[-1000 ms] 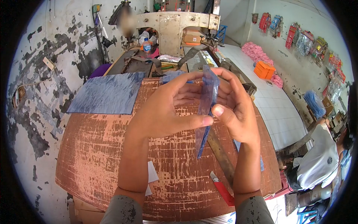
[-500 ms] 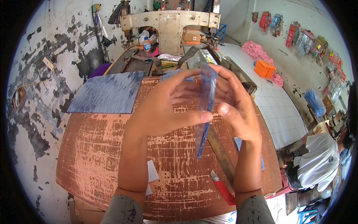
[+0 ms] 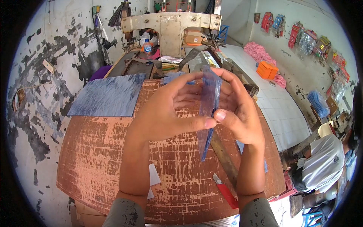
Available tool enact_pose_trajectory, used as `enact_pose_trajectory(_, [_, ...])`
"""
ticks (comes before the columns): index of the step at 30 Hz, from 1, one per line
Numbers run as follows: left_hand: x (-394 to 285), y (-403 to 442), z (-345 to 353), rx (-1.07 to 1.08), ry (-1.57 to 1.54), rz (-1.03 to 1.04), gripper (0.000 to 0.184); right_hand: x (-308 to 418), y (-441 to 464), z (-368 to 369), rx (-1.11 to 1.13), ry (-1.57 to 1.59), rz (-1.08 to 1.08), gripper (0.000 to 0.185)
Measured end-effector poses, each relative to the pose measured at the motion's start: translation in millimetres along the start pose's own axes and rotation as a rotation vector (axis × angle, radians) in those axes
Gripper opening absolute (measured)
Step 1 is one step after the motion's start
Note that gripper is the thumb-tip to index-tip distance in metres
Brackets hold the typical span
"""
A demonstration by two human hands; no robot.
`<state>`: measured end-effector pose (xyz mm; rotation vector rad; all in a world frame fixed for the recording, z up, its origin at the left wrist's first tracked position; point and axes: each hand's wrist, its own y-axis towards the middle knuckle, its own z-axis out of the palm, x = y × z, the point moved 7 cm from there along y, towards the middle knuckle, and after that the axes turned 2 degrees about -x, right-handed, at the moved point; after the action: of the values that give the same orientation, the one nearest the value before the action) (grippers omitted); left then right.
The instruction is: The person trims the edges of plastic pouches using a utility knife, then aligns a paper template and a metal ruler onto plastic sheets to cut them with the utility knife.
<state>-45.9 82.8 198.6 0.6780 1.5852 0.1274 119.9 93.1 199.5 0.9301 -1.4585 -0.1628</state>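
Brown, worn, scratched board table (image 3: 94,159) fills most of the lower view. Grey-blue streaked rectangular sheet (image 3: 107,94) lies flat at its far left. Left hand (image 3: 160,113) and right hand (image 3: 240,113) are clamped on one item between them: a thin, translucent blue plastic panel (image 3: 207,94), held up over the table's middle. Thumbs rest at its near edge, fingertips round its upper part. For a good hold, I'd judge: light, even pressure from both hands, edges kept flush, no bending (looks flimsy). Panel is seen almost edge-on; long axis runs near-upright, tilted slightly, lower corner pointing down at the table and a touch left. Red-handled cutter (image 3: 227,195) lies near the right forearm, blade pointing away from the person. White paper scrap (image 3: 154,176) sits beside the left forearm.
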Motion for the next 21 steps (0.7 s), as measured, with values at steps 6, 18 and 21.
enact_pose_trajectory(6, [-0.2,-0.1,0.2,-0.008,0.002,-0.015,0.106,-1.4,-0.2,-1.4,-0.012,-0.053,-0.050,0.084])
enact_pose_trajectory(18, [1.6,1.1,1.7,-0.002,0.017,-0.002,0.104,-3.2,0.1,-5.3,-0.016,-0.090,-0.053,0.083])
enact_pose_trajectory(21, [2.2,1.2,1.4,-0.003,0.019,-0.003,0.103,-4.2,-0.1,-5.1,-0.017,-0.095,-0.055,0.083])
